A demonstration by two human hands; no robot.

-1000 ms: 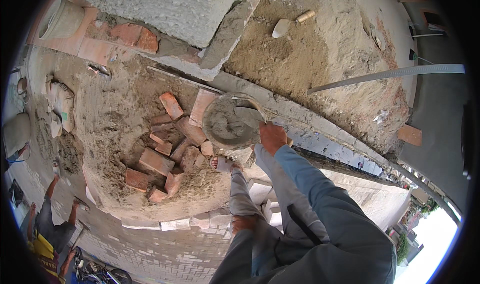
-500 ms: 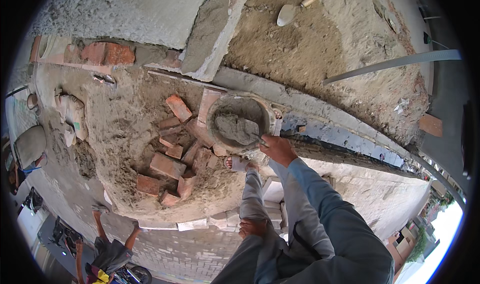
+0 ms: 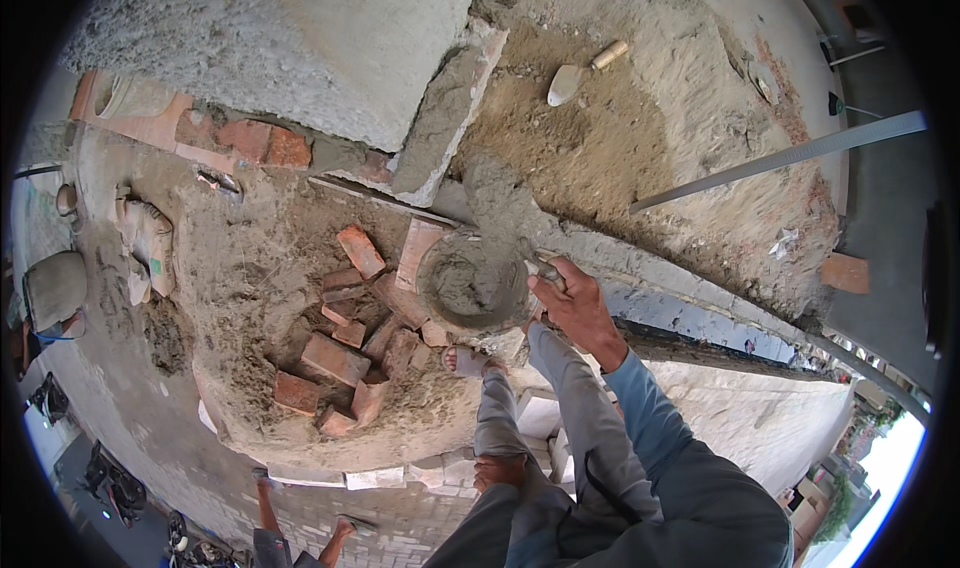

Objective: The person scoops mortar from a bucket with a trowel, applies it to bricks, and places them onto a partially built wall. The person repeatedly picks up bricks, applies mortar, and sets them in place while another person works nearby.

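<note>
My right hand (image 3: 575, 308) is closed around the handle of a trowel (image 3: 541, 266), over the right rim of a round pan (image 3: 428, 306) of wet grey mortar (image 3: 465, 276). The blade is blurred and hard to separate from a grey mass of mortar (image 3: 495, 203) that stretches from the pan up toward the low wall's ledge (image 3: 575, 243). My left hand (image 3: 498, 471) rests on my left knee with its fingers curled in, and no tool shows in it. Another trowel (image 3: 565, 85) with a wooden handle lies on the sandy ground beyond the wall.
Loose red bricks (image 3: 336, 358) lie heaped left of the pan, close to my foot (image 3: 465, 361). A grey strip (image 3: 780, 158) slants in from the right. A sack (image 3: 150, 240) lies far left. Another person's legs (image 3: 300, 528) show at the lower left.
My right hand has risen with the trowel, and mortar has moved from the pan toward the ledge. My left hand stays on the knee. The other person has moved to the right and lower.
</note>
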